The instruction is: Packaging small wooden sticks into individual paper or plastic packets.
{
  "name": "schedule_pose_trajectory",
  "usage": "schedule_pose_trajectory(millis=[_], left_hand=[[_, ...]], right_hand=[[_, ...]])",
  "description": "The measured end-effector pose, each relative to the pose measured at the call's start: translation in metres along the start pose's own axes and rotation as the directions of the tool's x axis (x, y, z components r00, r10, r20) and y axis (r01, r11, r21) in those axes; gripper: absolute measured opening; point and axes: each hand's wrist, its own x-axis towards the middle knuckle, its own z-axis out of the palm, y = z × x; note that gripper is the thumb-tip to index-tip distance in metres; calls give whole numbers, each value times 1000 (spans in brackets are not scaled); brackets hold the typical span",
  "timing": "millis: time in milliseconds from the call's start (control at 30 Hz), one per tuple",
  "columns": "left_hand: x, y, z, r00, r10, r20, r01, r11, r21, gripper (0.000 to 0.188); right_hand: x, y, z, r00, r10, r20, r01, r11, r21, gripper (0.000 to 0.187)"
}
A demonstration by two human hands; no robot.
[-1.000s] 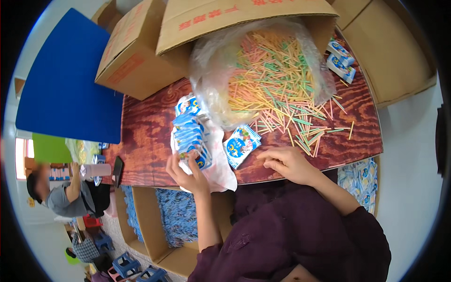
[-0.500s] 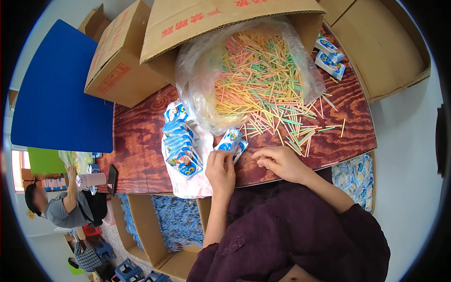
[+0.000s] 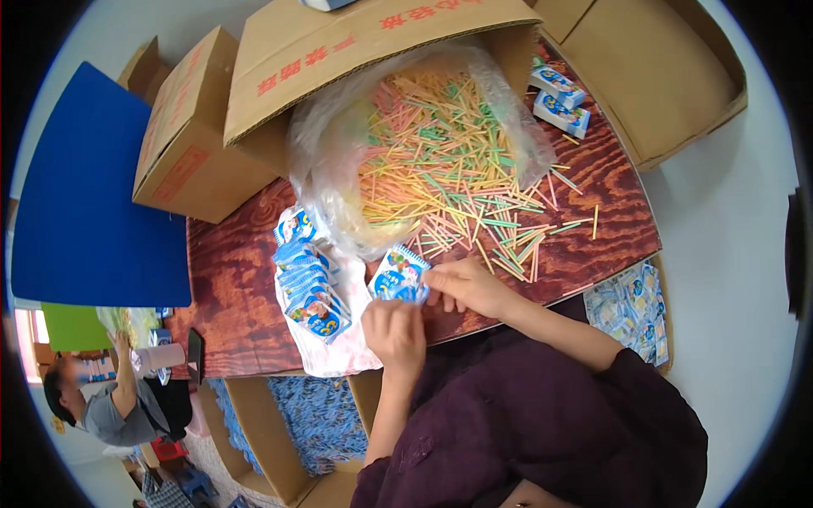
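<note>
A small blue-and-white printed packet [image 3: 398,275] is held at the table's near edge, just below the spilled sticks. My left hand [image 3: 395,334] is closed at its lower edge, with the fingertips partly hidden and slightly blurred. Pinching its right edge is my right hand [image 3: 470,288], thumb and forefinger together. To the left, a row of overlapping similar packets [image 3: 312,292] lies on a white and pink cloth [image 3: 360,356]. Thin pastel sticks [image 3: 449,152] in pink, yellow, green and orange fill a clear plastic bag [image 3: 318,173] and spill onto the table.
A carton [image 3: 296,59] on its side holds the bag on the reddish wood-patterned table [image 3: 229,288]. Two small boxes [image 3: 561,113] lie at the back right. Below the edge, boxes hold blue wrappers [image 3: 318,415] and packets [image 3: 631,313]. Another person [image 3: 127,398] sits far left.
My right hand has come left and closed on the packet's right edge. The packet now shows its printed face upright between my hands. The whole view has shifted slightly.
</note>
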Motion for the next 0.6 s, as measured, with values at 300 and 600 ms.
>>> schedule_pose_trajectory(millis=[300,600], left_hand=[[6,14,-10,979,-61,192,96,980,-174,24],[14,14,-13,965,-141,219,196,947,-254,10]], right_hand=[[-20,-27,-14,892,-452,24,394,750,-532,15],[-12,-30,-8,764,-644,-41,448,576,-684,27]])
